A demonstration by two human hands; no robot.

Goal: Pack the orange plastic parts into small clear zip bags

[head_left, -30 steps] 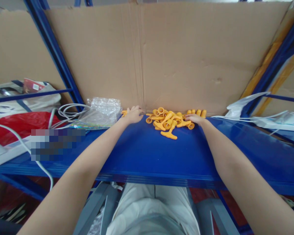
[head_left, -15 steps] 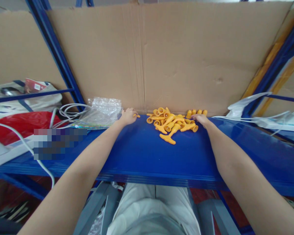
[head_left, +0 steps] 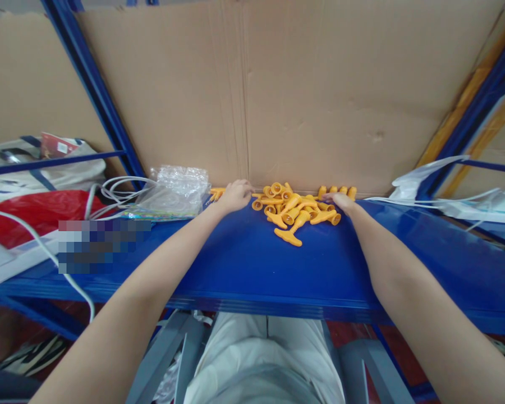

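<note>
A heap of orange-yellow plastic T-shaped handles and hollow cups (head_left: 292, 212) lies on the blue shelf surface (head_left: 261, 264). My left hand (head_left: 237, 195) is at the heap's left edge, fingers stretched toward it, and I see nothing in its grasp. Behind its wrist, against the cardboard, are a few orange-yellow pieces (head_left: 216, 193), partly hidden. At the heap's right side my right hand (head_left: 340, 201) has its fingers extended in front of a short row of upright orange-yellow cups (head_left: 352, 193). Whether those fingertips touch a piece is too small to tell.
Cardboard (head_left: 320, 101) walls off the back. To the left lie clear plastic bags (head_left: 180, 188), white cables (head_left: 113, 188), a red bag (head_left: 46, 216) and a canvas bag (head_left: 63, 171). White plastic wrap (head_left: 416, 179) and cables are on the right. Blue posts (head_left: 96, 90) frame the shelf.
My left hand has let go of a small orange-yellow piece and moved right toward the heap; pieces now show behind it at the left. My right hand shifted slightly left.
</note>
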